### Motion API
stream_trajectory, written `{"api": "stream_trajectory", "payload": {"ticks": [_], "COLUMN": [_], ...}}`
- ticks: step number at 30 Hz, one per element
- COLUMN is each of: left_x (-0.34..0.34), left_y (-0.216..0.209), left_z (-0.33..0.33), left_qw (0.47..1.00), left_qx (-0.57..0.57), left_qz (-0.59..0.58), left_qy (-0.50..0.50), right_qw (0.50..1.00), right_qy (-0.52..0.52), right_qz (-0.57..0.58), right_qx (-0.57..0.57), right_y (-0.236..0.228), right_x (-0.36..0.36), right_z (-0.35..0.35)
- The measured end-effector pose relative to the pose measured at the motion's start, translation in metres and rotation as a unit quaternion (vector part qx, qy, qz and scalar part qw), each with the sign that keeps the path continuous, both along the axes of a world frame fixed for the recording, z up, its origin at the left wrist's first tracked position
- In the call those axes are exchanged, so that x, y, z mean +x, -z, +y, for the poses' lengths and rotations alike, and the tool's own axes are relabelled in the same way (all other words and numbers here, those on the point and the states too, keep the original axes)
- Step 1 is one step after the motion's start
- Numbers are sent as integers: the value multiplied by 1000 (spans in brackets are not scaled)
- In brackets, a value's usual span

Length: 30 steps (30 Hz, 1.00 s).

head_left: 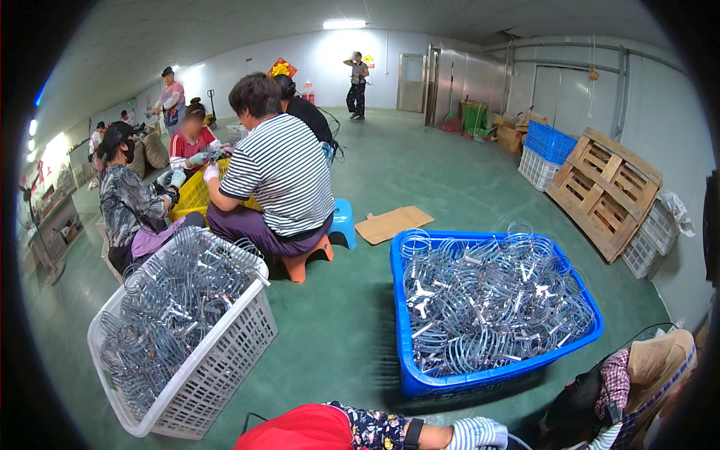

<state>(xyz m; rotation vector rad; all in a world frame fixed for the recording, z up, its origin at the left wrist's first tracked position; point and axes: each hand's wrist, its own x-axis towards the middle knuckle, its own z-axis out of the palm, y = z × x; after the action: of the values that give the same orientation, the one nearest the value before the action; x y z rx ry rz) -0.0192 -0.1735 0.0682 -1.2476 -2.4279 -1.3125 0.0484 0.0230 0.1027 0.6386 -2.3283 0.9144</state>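
Neither my left hand nor my right hand shows here. Close by at the bottom edge, a co-worker's arm in a floral sleeve (375, 429) reaches right; its striped-gloved hand (478, 433) is by a clear tube (517, 441), and the grip is cut off by the edge. To the right, a person in a tan hat (660, 367) bends down, one striped glove (606, 436) partly visible. Ahead, a blue basket (498, 370) is heaped with coiled clear tubing (487, 300) bearing white and metal fittings. A white basket (217, 382) at left holds similar coils (169, 322).
Several people sit around a yellow basket (196, 193), one on an orange stool (309, 259); a blue stool (343, 223) stands beside. Flat cardboard (394, 223) lies on the green floor. A wooden pallet (604, 191) and stacked crates (550, 142) line the right wall. Someone stands far back (358, 84).
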Motion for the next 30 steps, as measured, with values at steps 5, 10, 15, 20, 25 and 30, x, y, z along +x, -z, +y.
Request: {"api": "stream_trajectory", "payload": {"ticks": [5, 10, 15, 20, 25, 30], "left_x": [-1, 3, 6, -8, -14, -32], "left_y": [-8, -1, -23, -3, -23, -10], "left_z": [3, 13, 3, -3, -16, 2], "left_qw": [989, 978, 942, 925, 928, 830], "left_qx": [102, 197, 252, 257, 267, 424], "left_qz": [98, 14, -219, -265, -193, -44], "left_qy": [-29, -64, 44, 93, 176, 360], "right_qw": [979, 880, 974, 970, 992, 984], "right_qy": [-39, -165, -119, -19, 85, 114], "right_qz": [-195, -411, -188, -173, -85, -134], "right_qx": [45, -175, -48, -169, 46, 11], "right_y": [-20, 33, 14, 39, 13, 17], "right_x": [0, 14, 24, 43, 45, 53], "right_z": [-6, -17, -2, 38, 37, 28]}}
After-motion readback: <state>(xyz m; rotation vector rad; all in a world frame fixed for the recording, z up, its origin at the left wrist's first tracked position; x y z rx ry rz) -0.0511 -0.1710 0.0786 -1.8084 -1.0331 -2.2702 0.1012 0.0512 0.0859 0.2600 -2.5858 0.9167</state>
